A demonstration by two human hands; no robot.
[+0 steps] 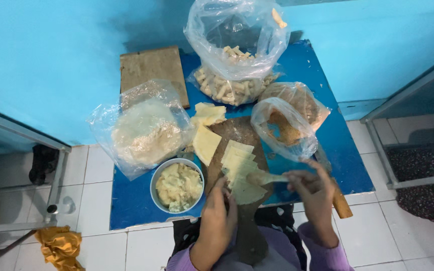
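Seen from above, a person sits at a low blue worktop (136, 211). The right hand (313, 189) grips a spoon (266, 177), its bowl over pale dough sheets (240, 168) stacked on a dark board (242, 200). The left hand (218, 215) rests its fingertips on the sheets' near edge, grasping nothing. Just left of the board stands a bowl (177, 186) of mashed filling. Behind lie clear bags: one of wrappers (144, 129), one of rolled snacks (234, 60), one of brown crumbs (286, 128).
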